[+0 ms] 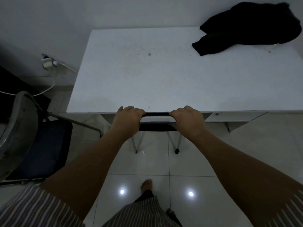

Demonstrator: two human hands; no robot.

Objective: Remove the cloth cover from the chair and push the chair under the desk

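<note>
Chair [156, 120] mostly hidden under bench [147, 71], only back rail and rear legs showing. Left hand [129, 117] and right hand [188, 119] both clamped on rail. Black cloth [249, 27] far right on bench, well apart.

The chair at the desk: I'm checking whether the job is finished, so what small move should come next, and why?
Probably let go. Both the left hand and right hand grip the top of the chair back, which already sits at the desk edge, with only the rear legs showing. The black cloth lies on the desk, off the chair. A last slight nudge forward might come first.
</note>
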